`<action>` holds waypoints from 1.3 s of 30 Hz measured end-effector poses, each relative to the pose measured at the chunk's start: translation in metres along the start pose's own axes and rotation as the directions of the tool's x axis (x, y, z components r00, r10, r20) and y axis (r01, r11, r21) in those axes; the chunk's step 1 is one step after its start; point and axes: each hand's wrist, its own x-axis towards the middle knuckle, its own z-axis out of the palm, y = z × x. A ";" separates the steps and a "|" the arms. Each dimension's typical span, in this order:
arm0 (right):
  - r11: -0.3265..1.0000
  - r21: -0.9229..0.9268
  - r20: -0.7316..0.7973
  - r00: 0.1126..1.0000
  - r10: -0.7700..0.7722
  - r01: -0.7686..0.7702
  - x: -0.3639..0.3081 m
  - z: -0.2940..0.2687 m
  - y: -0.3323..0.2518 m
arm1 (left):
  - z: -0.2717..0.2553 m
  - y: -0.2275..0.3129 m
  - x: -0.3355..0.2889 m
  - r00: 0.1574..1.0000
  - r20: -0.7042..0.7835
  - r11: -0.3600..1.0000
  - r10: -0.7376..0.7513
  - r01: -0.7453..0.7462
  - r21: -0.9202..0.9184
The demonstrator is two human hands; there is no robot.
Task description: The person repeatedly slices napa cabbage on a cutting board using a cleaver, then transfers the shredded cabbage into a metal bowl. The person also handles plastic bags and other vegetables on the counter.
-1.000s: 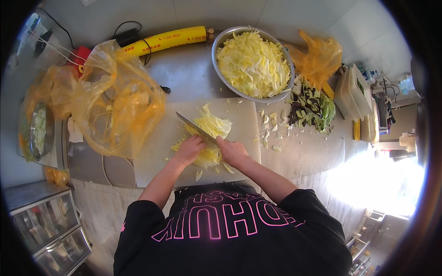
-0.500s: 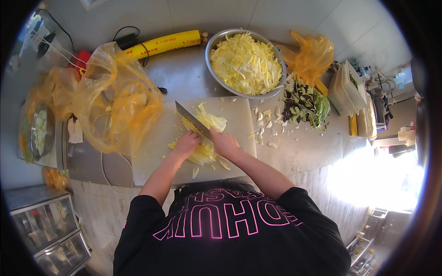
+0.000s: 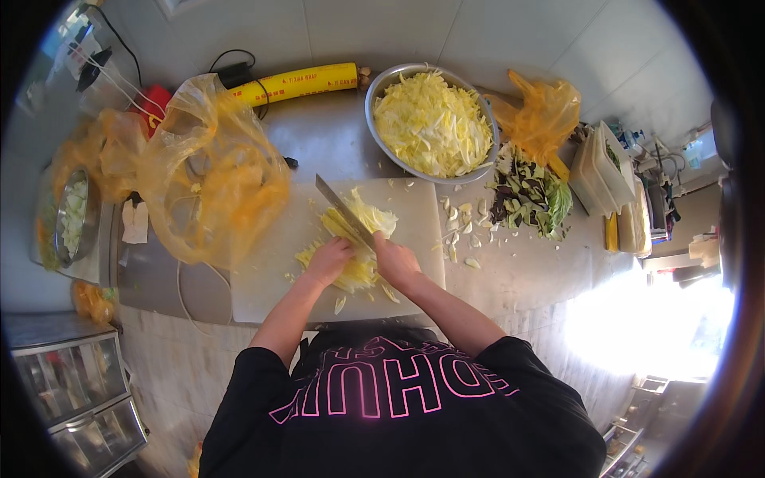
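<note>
A pale cutting board (image 3: 267, 279) lies on the metal counter. My right hand (image 3: 396, 261) is closed round the handle of a broad kitchen knife (image 3: 341, 205), whose blade slants away to the far left over the board. Close beside the blade, my left hand (image 3: 330, 260) presses on the yellow-green napa cabbage (image 3: 374, 218) with bent fingers; its fingertips are partly hidden. Cabbage leaves lie on both sides of the blade, and cut shreds (image 3: 355, 277) are spread between my hands. Whether the edge is touching the board cannot be made out.
Behind the board stands a metal bowl (image 3: 378, 142) heaped with shredded cabbage. An orange plastic bag (image 3: 215, 183) overlaps the board's left side. Scattered trimmings (image 3: 466, 219) and dark leaves (image 3: 527, 191) lie at right, near white containers (image 3: 594, 175). A yellow roll (image 3: 307, 81) rests against the wall.
The whole view has shifted slightly, moving the bowl and board a little lower in the picture. My hands keep nearly the same place on the cabbage, the knife still slanted between them.
</note>
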 end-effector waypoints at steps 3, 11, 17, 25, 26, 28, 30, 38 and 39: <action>1.000 -0.006 -0.031 0.999 -0.024 0.023 -0.014 -0.013 -0.007 | 0.004 0.001 -0.005 0.999 -0.043 0.999 -0.024 0.023 -0.030; 1.000 -0.031 0.055 0.998 0.010 -0.008 0.002 0.011 -0.005 | 0.008 -0.006 -0.003 0.998 0.055 0.997 -0.015 0.019 -0.074; 0.998 -0.045 0.074 0.996 0.047 -0.044 -0.014 -0.011 -0.019 | 0.012 -0.007 -0.009 0.998 -0.055 0.993 0.032 -0.038 -0.111; 0.999 -0.035 0.050 0.998 0.041 -0.039 -0.001 0.007 -0.013 | 0.001 -0.007 -0.004 0.996 0.076 0.997 0.051 -0.046 -0.064; 0.999 -0.014 0.044 0.999 0.030 -0.029 -0.003 0.004 -0.010 | -0.001 -0.007 -0.004 0.995 0.084 0.997 0.060 -0.055 -0.061; 0.999 0.010 0.046 0.998 0.040 -0.040 -0.007 -0.004 -0.010 | -0.001 -0.006 -0.008 0.996 0.003 0.986 -0.088 0.087 -0.141; 0.996 0.027 0.073 0.993 0.089 -0.091 -0.019 -0.020 -0.023 | -0.008 0.000 -0.018 0.978 -0.100 0.965 -0.181 0.157 -0.211; 0.987 0.019 0.064 0.986 0.157 -0.159 -0.012 0.010 -0.016 | -0.024 0.062 -0.078 0.810 -0.320 0.838 -0.492 0.342 -0.425; 0.982 0.011 0.080 0.979 0.189 -0.191 -0.011 0.011 -0.015 | -0.015 0.069 -0.084 0.787 -0.304 0.815 -0.537 0.391 -0.427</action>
